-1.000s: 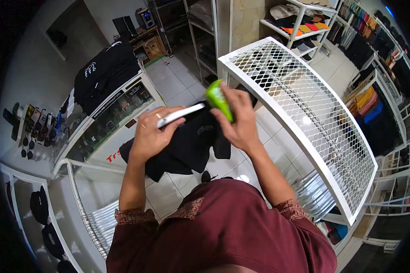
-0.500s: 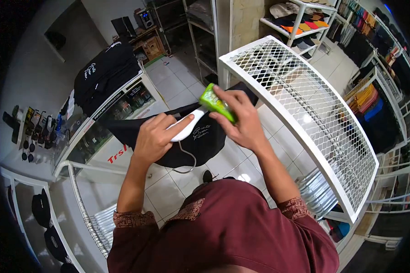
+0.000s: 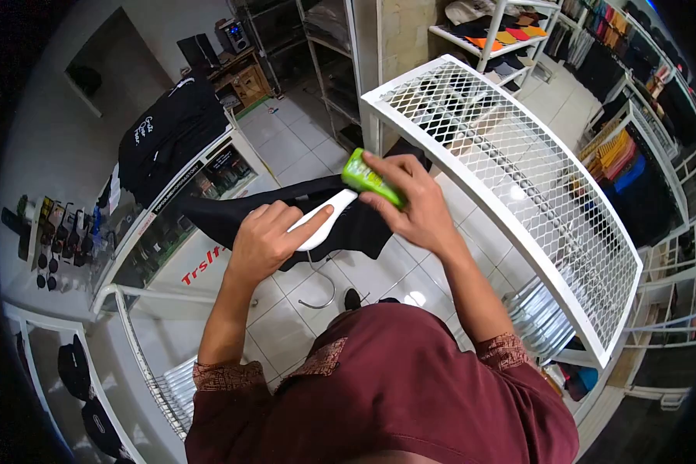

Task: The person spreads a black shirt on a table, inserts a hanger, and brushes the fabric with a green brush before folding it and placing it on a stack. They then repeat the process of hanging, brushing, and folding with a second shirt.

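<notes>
Part of the black garment (image 3: 375, 230) is hidden behind the left hand (image 3: 265, 238) and right hand (image 3: 414, 199), and the markings on the green object (image 3: 370, 179) are too small to read. Left fingers curl around the white hanger (image 3: 322, 225), forefinger laid along it towards two o'clock. Right thumb and fingers pinch the green object at the hanger's tip; whether these touch I cannot tell. Bright green and blocky, it sits just past twelve o'clock from mid-view. Smooth and pale, the hanger's metal hook (image 3: 333, 289) dangles towards six.
</notes>
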Tool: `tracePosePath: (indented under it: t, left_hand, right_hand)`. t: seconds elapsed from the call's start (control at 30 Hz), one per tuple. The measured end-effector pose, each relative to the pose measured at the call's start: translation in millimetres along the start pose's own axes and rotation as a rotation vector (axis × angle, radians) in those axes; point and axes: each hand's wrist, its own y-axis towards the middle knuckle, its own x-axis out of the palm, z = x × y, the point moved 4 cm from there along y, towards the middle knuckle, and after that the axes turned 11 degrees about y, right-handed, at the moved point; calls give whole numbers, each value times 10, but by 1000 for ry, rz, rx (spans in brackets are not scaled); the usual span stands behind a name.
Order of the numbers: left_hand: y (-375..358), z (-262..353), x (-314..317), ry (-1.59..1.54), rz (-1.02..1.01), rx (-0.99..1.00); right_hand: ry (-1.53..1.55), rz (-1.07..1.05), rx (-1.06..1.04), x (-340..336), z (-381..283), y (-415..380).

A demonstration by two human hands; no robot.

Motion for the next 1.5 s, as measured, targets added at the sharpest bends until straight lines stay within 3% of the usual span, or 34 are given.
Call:
tracePosePath:
  t: [0.1,0.13,0.17,0.23,0.3,0.37,0.43,0.63,0.7,0.8,0.9,0.97,1.03,1.1,1.17,1.2,1.23,1.3,1.37,1.4,1.43,1.5]
  left_hand:
    - [-33,-23,-6,1,18,-14]
    - [-64,-28,2,-7,10,-21]
    - [-83,-20,0,-8,11,-31]
    - [-95,-15,-5,-11,5,-22]
    - [-61,-21,22,-16,3,-23]
    - [-37,4,38,-27,-2,-10]
    - [8,8,57,-30,-6,1]
    - [-86,-35,31,-93,-6,-60]
    - [-85,-33,11,-115,-54,-76]
    - [-23,-8,37,-137,-80,-61]
    - [51,-16,6,-251,-131,-77]
    - [63,-63,-26,-317,-122,-112]
    - [16,-152,-33,-431,-144,-190]
    - [15,-209,-13,-456,-120,-221]
    - [31,-246,31,-658,-108,-309]
    - [67,-275,64,-659,-156,-329]
    - [107,-294,79,-666,-163,-349]
    - [161,-393,161,-665,-230,-430]
    - [181,-471,303,-736,-168,-447]
    - [172,-520,384,-812,-109,-473]
    - [117,-590,504,-833,-233,-548]
    - [184,-578,562,-483,97,-454]
  right_hand:
    - [-138,174,131,-260,597,13]
    - [-315,271,169,-386,850,-14]
    - [-409,312,347,-504,971,-47]
    - [-371,381,260,-593,808,-28]
    - [-165,306,155,-465,468,1]
    - [9,95,45,-225,97,4]
    - [64,-73,89,-57,-20,-38]
    - [-424,357,216,-565,909,-138]
    - [-324,403,161,-586,773,-165]
    - [-76,136,38,-321,205,-101]
    - [3,-76,139,-163,94,-125]
    - [-131,75,61,-270,570,-171]
    - [-307,166,332,-434,935,-302]
    - [-221,153,263,-498,984,-350]
    - [94,39,186,-333,929,-321]
    - [415,-79,351,-215,645,-282]
    - [477,-179,315,-76,572,-268]
    - [769,-441,484,174,468,-312]
    - [679,-537,430,256,466,-381]
    - [708,-529,512,299,508,-427]
    - [708,-528,511,386,548,-485]
    - [917,-330,569,576,612,-559]
